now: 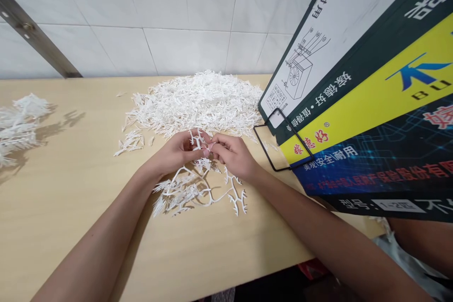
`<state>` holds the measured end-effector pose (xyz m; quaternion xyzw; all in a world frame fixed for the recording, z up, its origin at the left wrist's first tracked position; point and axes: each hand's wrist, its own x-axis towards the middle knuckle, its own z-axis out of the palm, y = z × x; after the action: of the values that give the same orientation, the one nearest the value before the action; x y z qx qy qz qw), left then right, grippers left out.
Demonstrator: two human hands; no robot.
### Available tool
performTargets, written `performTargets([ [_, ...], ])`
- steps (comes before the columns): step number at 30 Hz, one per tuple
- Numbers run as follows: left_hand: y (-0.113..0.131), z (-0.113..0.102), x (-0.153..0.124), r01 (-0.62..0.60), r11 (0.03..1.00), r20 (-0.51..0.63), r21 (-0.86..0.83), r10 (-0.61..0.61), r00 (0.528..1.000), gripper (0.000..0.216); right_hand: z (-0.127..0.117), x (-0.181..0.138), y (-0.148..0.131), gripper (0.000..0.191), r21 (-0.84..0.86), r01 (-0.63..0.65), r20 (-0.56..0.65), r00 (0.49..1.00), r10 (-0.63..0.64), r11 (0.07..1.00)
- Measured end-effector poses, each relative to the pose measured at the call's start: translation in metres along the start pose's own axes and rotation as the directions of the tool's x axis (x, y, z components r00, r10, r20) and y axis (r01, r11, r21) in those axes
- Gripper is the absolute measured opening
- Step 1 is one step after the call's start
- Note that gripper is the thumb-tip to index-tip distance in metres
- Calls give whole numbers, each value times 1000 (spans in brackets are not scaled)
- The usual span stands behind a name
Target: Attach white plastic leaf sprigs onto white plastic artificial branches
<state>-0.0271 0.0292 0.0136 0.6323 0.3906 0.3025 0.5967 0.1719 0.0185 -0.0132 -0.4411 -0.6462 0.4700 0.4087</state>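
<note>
My left hand (177, 152) and my right hand (231, 153) meet at the middle of the wooden table (71, 198). Both pinch the same white plastic branched frame (198, 188), a sprue with small pieces on its arms. Its upper end sits between my fingertips; the rest lies on the table below my hands. Right behind my hands a large heap of small white plastic pieces (198, 101) is spread out.
A smaller pile of white branched frames (21, 122) lies at the table's left edge. A few loose pieces (130, 142) sit left of my hands. A big printed cardboard box (371, 104) with a black wire handle (279, 141) leans in from the right. White tiled wall behind.
</note>
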Motion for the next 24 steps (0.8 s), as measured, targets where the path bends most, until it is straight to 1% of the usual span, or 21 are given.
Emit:
performTargets([
  [1,0,-1,0,-13,1000,35,9,13,999,26,-2,2,2,23,56,-9,-38,999,12,998],
  [2,0,-2,-1,-28,999,75,27,26,997,22,-4,5,4,24,128,-20,-108,994,34,992],
  [4,0,-3,-2,-49,996,130,79,38,991,17,-8,11,8,28,282,-35,-265,957,113,959],
  [5,0,-3,-2,-47,994,131,96,34,991,16,-9,13,9,29,331,-37,-310,939,146,943],
  [6,0,-3,-3,-37,995,113,97,26,993,17,-9,14,10,28,341,-36,-321,935,152,939],
  [7,1,-2,-3,-22,996,82,84,15,997,20,-8,14,10,25,305,-31,-306,943,129,952],
  [9,3,0,-4,5,999,27,35,-6,1000,25,-6,11,9,17,156,4,-267,963,38,988],
  [11,6,2,-4,21,1000,-24,-2,-21,999,30,-3,6,5,24,33,41,-247,968,-32,999],
  [13,7,4,-3,21,1000,-85,-12,-22,996,34,-1,1,0,24,-14,65,-211,975,-66,998],
  [15,6,4,-2,10,1000,-149,-15,-12,989,39,1,-3,-5,27,-61,90,-146,984,-98,994],
  [17,3,3,0,10,1000,-196,-27,-15,981,44,4,-5,-8,26,-165,124,-105,984,-143,978],
  [19,0,1,2,12,999,-215,-38,-20,976,47,6,-6,-8,29,-297,156,-85,978,-189,942],
  [21,-3,-1,4,-4,999,-206,-32,-3,979,47,8,-6,-7,25,-388,187,-65,971,-229,903],
  [22,-4,-2,4,-22,999,-199,-24,16,980,47,8,-6,-6,23,-405,199,-53,969,-240,892],
  [24,-5,-3,5,-52,999,-187,-10,49,981,48,6,-5,-5,25,-384,207,-47,969,-242,900],
])
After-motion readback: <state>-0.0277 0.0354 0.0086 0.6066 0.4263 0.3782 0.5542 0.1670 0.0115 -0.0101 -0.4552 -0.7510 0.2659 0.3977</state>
